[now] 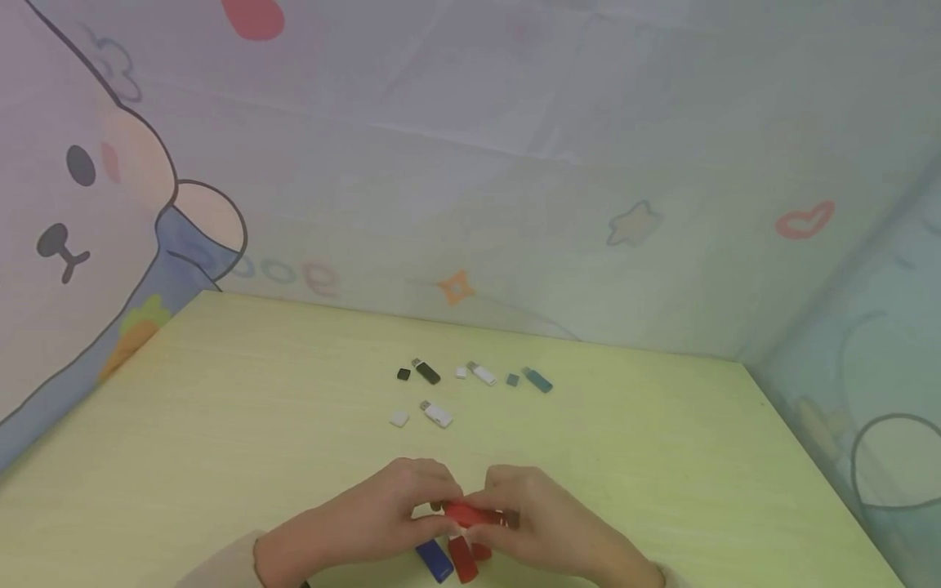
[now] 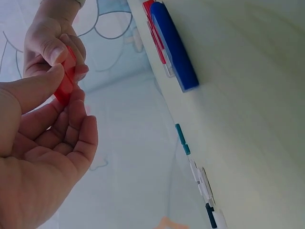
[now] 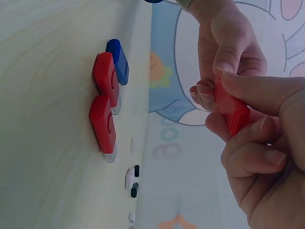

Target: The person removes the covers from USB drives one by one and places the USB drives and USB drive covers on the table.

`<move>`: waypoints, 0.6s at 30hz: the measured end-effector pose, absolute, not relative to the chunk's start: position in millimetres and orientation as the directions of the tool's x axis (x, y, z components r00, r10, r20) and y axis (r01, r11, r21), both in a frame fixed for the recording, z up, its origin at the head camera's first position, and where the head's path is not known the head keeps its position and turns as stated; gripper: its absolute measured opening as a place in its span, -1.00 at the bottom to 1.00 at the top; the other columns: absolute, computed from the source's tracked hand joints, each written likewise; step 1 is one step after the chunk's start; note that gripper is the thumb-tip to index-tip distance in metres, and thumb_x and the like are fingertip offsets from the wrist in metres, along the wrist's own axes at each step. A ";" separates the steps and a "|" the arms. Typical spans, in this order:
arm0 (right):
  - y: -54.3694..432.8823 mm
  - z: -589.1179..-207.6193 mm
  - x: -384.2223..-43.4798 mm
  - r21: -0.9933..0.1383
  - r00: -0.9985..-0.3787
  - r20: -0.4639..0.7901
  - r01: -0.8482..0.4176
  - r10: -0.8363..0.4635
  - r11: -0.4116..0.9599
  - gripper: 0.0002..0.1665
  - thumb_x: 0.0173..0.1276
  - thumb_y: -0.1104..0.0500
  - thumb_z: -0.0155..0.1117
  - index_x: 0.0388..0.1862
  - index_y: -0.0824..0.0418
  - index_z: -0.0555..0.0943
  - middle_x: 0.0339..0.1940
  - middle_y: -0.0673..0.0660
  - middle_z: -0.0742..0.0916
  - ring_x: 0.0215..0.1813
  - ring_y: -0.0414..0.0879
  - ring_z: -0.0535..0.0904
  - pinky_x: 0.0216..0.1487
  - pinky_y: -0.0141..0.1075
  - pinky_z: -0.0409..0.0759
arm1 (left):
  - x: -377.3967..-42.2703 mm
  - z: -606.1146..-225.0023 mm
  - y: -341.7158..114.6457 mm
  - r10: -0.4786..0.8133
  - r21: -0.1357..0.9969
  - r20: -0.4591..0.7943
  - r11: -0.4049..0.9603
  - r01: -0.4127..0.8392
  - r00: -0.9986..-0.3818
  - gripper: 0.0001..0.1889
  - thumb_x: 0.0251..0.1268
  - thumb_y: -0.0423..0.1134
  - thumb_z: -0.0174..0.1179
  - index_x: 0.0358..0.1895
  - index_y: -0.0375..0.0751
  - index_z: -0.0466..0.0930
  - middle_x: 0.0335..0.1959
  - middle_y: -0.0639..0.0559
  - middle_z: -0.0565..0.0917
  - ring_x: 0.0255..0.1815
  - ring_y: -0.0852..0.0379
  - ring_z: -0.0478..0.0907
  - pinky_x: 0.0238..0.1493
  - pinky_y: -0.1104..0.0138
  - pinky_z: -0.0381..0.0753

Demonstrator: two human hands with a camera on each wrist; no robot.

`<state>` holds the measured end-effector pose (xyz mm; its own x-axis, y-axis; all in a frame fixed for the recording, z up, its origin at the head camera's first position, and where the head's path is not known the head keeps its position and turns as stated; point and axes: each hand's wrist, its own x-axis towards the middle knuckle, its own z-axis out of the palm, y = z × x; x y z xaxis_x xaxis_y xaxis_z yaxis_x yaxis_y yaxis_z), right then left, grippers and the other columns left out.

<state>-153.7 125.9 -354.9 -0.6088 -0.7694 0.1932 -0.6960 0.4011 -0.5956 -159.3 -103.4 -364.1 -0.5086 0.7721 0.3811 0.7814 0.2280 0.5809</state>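
Note:
Over the front of the table, both hands hold one red USB stick point(image 1: 470, 514) between them. My left hand point(image 1: 375, 506) pinches one end between thumb and fingers, and my right hand point(image 1: 544, 523) grips the other. In the right wrist view the held stick point(image 3: 231, 107) is clear of the table, its ends partly covered by fingers. Below the hands lie a blue USB stick point(image 1: 435, 562) and two more red USB sticks, one point(image 3: 106, 76) beside the blue one and the other point(image 3: 102, 124) next to it. Both of these red sticks have clear caps at one end.
Farther back, a black USB stick point(image 1: 427, 371), a white one point(image 1: 482, 373) and a teal one point(image 1: 538, 380) lie in a row, each uncapped with its cap beside it. Another uncapped white stick point(image 1: 437, 414) and its cap point(image 1: 399, 419) lie nearer. A printed cloth point(image 1: 515, 204) hangs behind the table.

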 end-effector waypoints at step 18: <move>132.7 -344.7 -161.5 -0.534 -0.644 0.191 -0.701 -0.741 0.472 -0.81 0.29 0.09 0.36 -0.13 0.04 0.74 -0.57 -0.20 0.47 -0.49 -0.39 0.34 -0.50 -0.56 0.37 | -168.8 -358.7 -102.4 0.732 0.562 0.390 0.292 0.774 -0.559 -0.93 0.21 -0.26 0.32 -0.27 -0.12 0.67 -0.37 0.23 0.62 -0.32 0.35 0.48 -0.24 0.45 0.54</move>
<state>-161.5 132.7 -344.7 -0.6439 -0.7409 0.1911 -0.7014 0.4719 -0.5341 -168.8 -102.4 -358.7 -0.5593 0.7315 0.3899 0.7737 0.2917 0.5624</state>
